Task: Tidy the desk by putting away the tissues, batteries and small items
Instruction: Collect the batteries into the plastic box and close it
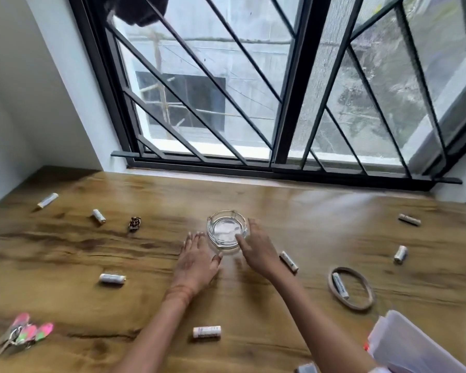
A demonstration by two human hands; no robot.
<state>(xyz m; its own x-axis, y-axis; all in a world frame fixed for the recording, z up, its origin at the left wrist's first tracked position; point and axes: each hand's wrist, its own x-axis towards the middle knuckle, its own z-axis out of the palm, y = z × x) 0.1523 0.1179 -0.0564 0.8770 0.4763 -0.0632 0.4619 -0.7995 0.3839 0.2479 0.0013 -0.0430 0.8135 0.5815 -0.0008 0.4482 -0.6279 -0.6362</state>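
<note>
Brown wood-grain desk [293,211]; white batteries [207,331]; pink-green keys [24,332]; clear ashtray [225,228].

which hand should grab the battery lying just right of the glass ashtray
Probably the right: the right hand sits beside that battery, while the left hand rests left of the ashtray.
</note>
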